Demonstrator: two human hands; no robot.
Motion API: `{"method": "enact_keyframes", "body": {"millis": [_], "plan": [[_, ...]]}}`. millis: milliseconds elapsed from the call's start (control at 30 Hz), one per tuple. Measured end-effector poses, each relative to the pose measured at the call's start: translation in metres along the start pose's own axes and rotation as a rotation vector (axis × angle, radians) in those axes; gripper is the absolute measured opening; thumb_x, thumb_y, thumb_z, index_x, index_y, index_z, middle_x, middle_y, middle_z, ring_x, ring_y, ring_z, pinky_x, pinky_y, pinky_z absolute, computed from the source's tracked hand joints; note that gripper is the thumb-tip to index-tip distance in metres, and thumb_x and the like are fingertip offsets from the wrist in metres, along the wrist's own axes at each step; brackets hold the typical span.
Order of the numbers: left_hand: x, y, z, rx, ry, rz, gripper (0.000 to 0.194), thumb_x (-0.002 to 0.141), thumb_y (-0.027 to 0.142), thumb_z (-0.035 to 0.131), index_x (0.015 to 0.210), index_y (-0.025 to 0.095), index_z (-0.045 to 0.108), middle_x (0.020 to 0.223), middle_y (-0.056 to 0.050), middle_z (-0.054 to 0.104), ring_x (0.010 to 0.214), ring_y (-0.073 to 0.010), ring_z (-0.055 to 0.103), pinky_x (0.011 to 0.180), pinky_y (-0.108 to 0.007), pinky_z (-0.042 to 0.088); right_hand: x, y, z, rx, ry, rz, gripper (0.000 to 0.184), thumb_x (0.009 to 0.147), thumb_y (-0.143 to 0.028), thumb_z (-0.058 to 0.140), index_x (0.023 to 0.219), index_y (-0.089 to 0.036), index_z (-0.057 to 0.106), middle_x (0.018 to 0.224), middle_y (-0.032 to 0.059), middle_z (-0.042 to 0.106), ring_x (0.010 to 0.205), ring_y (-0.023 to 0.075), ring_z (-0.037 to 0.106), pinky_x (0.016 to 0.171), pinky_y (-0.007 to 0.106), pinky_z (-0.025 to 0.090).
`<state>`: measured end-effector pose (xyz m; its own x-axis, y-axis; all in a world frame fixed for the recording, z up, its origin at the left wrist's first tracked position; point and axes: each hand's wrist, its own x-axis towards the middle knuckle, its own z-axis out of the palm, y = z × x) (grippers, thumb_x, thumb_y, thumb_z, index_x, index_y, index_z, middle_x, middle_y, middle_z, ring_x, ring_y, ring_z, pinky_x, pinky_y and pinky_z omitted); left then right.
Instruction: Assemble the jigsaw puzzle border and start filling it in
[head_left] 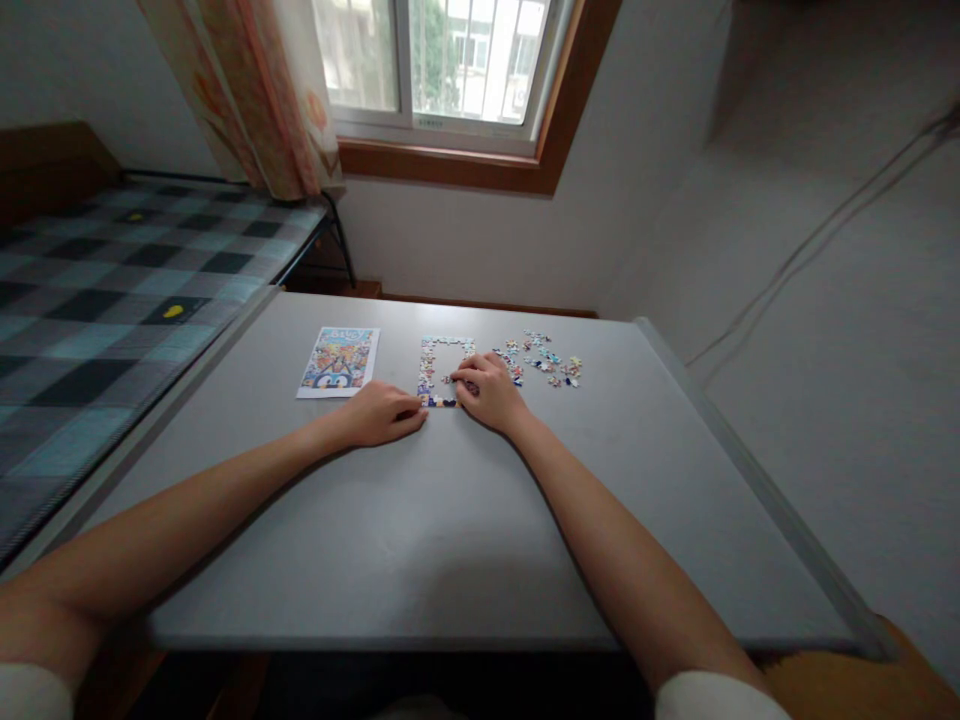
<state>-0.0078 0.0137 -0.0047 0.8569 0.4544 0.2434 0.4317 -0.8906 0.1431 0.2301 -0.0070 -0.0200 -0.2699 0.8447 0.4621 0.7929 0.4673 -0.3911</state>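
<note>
A jigsaw puzzle border lies on the table as an upright rectangle around a bare middle. My left hand rests at its lower left corner, fingers stretched out and fingertips touching the edge. Over the right side of the border is my right hand, its thumb and fingers pinched together. A small puzzle piece shows at those fingertips, inside the border; its shape is partly hidden. My right hand also covers part of the border's right side and lower right corner.
Several loose puzzle pieces are scattered to the right of the border. A printed reference picture lies to the left. The grey table has raised side edges. A bed stands at the left, with a window beyond.
</note>
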Motion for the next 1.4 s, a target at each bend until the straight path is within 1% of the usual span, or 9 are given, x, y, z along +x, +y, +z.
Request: {"method": "enact_keyframes", "body": {"millis": [167, 300, 367, 500, 933, 1167, 1400], "plan": [[0.0003, 0.0013, -0.0019, 0.015, -0.011, -0.009, 0.040, 0.095, 0.034, 0.045, 0.062, 0.016, 0.057, 0.055, -0.002, 0.060, 0.047, -0.0095, 0.047, 0.053, -0.026, 0.023, -0.0005, -0.0001, -0.0004, -0.041, 0.005, -0.016, 0.023, 0.089, -0.024, 0.058, 0.100, -0.023, 0.078, 0.105, 0.0077, 0.068, 0.105, 0.0244, 0.049, 0.097, 0.043, 0.043], [0.0005, 0.0021, -0.0029, 0.003, -0.013, -0.022, 0.040, 0.096, 0.035, 0.044, 0.062, 0.016, 0.056, 0.055, -0.002, 0.060, 0.047, -0.0097, 0.048, 0.052, -0.026, 0.023, 0.0003, -0.0027, -0.0035, -0.018, 0.014, -0.045, 0.023, 0.091, -0.026, 0.056, 0.093, -0.023, 0.079, 0.101, 0.0065, 0.070, 0.102, 0.0233, 0.049, 0.096, 0.041, 0.044], [0.0006, 0.0025, -0.0032, -0.010, -0.011, -0.024, 0.040, 0.095, 0.035, 0.044, 0.061, 0.017, 0.056, 0.055, -0.002, 0.060, 0.046, -0.0097, 0.047, 0.052, -0.026, 0.024, 0.0006, -0.0034, -0.0043, -0.010, 0.004, -0.044, 0.022, 0.091, -0.026, 0.056, 0.091, -0.023, 0.079, 0.100, 0.0059, 0.070, 0.102, 0.0234, 0.050, 0.097, 0.042, 0.043], [0.0006, 0.0029, -0.0029, -0.012, -0.003, -0.016, 0.039, 0.095, 0.034, 0.044, 0.061, 0.017, 0.055, 0.054, -0.001, 0.059, 0.046, -0.0095, 0.047, 0.052, -0.026, 0.024, 0.0002, -0.0034, -0.0037, -0.016, -0.013, -0.039, 0.021, 0.090, -0.024, 0.058, 0.095, -0.024, 0.078, 0.104, 0.0055, 0.071, 0.105, 0.0240, 0.049, 0.099, 0.043, 0.043], [0.0003, 0.0010, -0.0012, -0.019, 0.002, -0.008, 0.040, 0.095, 0.035, 0.044, 0.061, 0.017, 0.056, 0.053, -0.001, 0.058, 0.045, -0.0096, 0.046, 0.051, -0.026, 0.025, -0.0005, 0.0001, -0.0006, -0.009, -0.009, -0.043, 0.024, 0.091, -0.025, 0.056, 0.103, -0.024, 0.077, 0.107, 0.0070, 0.070, 0.108, 0.0241, 0.049, 0.100, 0.042, 0.044], [-0.0002, 0.0018, -0.0017, 0.008, 0.001, -0.008, 0.039, 0.095, 0.034, 0.045, 0.062, 0.017, 0.057, 0.055, -0.001, 0.060, 0.047, -0.0094, 0.048, 0.052, -0.026, 0.024, 0.0000, 0.0010, 0.0000, -0.005, -0.013, -0.032, 0.024, 0.091, -0.024, 0.057, 0.103, -0.023, 0.078, 0.107, 0.0073, 0.070, 0.107, 0.0243, 0.049, 0.100, 0.042, 0.044], [0.0006, 0.0020, -0.0025, 0.006, -0.002, -0.009, 0.039, 0.095, 0.033, 0.045, 0.063, 0.016, 0.056, 0.055, -0.002, 0.060, 0.047, -0.0092, 0.047, 0.052, -0.025, 0.022, -0.0001, -0.0001, -0.0005, -0.001, -0.009, -0.026, 0.024, 0.090, -0.023, 0.057, 0.103, -0.022, 0.078, 0.107, 0.0075, 0.071, 0.107, 0.0242, 0.050, 0.100, 0.042, 0.044]]}}
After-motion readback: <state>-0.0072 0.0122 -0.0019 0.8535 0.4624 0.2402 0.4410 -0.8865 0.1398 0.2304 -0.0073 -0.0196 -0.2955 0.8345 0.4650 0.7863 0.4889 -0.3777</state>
